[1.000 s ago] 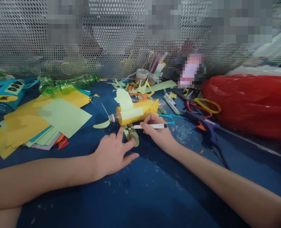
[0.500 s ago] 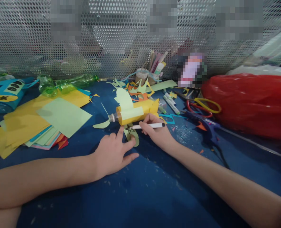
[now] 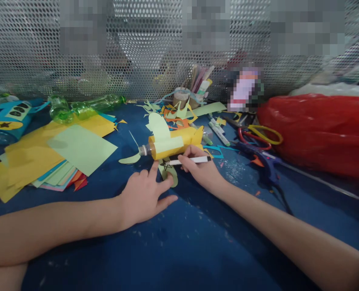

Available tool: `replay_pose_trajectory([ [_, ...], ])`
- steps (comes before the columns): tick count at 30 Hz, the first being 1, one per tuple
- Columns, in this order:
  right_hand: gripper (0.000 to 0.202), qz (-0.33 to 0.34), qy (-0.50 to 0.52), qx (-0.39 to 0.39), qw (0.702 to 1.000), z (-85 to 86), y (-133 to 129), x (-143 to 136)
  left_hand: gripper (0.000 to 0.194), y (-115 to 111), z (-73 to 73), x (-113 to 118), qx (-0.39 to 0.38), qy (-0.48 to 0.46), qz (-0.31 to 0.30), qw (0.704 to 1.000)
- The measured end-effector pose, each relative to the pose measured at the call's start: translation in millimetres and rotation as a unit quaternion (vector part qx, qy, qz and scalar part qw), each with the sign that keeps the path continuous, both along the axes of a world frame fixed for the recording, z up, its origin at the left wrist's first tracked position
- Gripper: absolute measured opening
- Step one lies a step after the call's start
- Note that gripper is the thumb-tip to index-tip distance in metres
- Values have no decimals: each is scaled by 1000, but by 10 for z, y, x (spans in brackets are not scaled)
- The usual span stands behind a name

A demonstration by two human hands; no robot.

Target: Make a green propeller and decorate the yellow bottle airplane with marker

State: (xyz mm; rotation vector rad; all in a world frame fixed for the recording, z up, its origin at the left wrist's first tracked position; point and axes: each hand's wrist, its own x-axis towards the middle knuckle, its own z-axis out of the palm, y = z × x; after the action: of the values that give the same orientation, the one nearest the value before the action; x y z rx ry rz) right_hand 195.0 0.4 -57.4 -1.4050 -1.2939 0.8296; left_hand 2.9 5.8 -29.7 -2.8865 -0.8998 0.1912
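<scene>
A bottle wrapped in yellow paper (image 3: 193,139) lies on its side on the blue table, its clear neck facing left. One pale green paper wing (image 3: 159,126) stands up behind it, and a second pale green wing (image 3: 171,178) reaches toward me with a black star outline on it. With fingers spread, my left hand (image 3: 143,194) presses the near wing. My right hand (image 3: 197,167) pinches a white marker (image 3: 187,161), its tip at the star. A curved pale green propeller piece (image 3: 129,160) is at the bottle's neck.
Stacked coloured paper (image 3: 82,149) and green bottles (image 3: 97,104) lie left. Paper scraps (image 3: 176,115) and a cup of sticks (image 3: 182,97) are behind. Scissors (image 3: 260,135), a blue glue gun (image 3: 267,163) and a red plastic bag (image 3: 315,133) lie right. A perforated metal screen (image 3: 146,44) closes the back.
The marker tip has shifted very slightly at the star, whose dark lines look a little fuller. Both hands stay in nearly the same place.
</scene>
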Motion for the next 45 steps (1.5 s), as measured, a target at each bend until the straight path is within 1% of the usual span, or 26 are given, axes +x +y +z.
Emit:
replay_pose_trajectory([
  [8,21,0,-6,2,1000,14,-9,-11,56,-7,-2,-3,-3,-1,4,1000],
  [14,22,-28,-3,-3,1000,16,-12,-9,57,-4,-13,-8,1,-1,0,1000],
  [28,22,-8,-10,4,1000,16,-14,-10,55,-3,-3,-2,-2,0,1,1000],
  [35,21,-36,-10,-8,999,8,-12,-6,55,-6,3,1,-3,2,3,1000],
  [45,21,-39,0,-15,999,14,-12,3,55,-5,9,-6,-18,-11,9,1000],
])
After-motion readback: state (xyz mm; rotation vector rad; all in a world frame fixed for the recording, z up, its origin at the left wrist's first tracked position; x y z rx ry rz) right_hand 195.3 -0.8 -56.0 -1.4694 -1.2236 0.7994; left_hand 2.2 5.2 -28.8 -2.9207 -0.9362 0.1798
